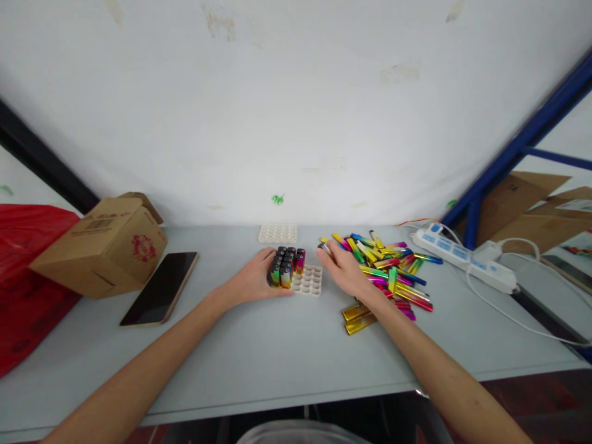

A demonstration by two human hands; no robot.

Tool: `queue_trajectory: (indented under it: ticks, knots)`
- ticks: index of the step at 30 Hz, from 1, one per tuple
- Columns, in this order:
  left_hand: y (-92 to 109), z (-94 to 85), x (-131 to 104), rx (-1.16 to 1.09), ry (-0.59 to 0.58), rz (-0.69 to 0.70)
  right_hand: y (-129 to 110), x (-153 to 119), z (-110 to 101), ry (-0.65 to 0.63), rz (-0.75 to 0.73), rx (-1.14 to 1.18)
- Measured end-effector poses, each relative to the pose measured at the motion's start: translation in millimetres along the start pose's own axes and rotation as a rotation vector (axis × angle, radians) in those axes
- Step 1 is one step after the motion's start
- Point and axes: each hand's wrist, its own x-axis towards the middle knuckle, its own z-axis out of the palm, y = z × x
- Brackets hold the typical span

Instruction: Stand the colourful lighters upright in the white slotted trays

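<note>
A white tray [312, 280] with rows of round hollows lies in the middle of the table. Its left part carries several upright lighters [285, 265], shiny with black tops. My left hand [252, 279] curves around that side, thumb along the near edge and fingers behind, gripping tray and lighters. To the right of the tray, my right hand [345, 269] is closed with its fingertips on a small lighter [325, 248]; only its dark and silvery end shows. Beside and partly under my right forearm spreads a loose pile of shiny coloured lighters [393, 271].
A second white tray [277, 233] lies at the back against the wall. On the left are a phone [160, 288], a cardboard box [104, 246] and a red plastic bag [32, 271]. A power strip [465, 256] with cables lies right, near a blue metal frame [518, 148].
</note>
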Motion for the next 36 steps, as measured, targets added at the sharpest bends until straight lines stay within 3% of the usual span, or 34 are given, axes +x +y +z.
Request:
queue_trajectory:
  ticks: [5, 18, 36]
  knots:
    - [0, -0.2, 1, -0.009, 0.008, -0.013, -5, -3, 4, 0.092, -0.099, -0.202]
    - [1, 0.8, 0, 0.005, 0.016, -0.004, -9, -3, 15, 0.100, -0.033, -0.196]
    - [0, 0.2, 1, -0.016, 0.015, -0.006, -10, -5, 19, 0.081, -0.071, -0.243]
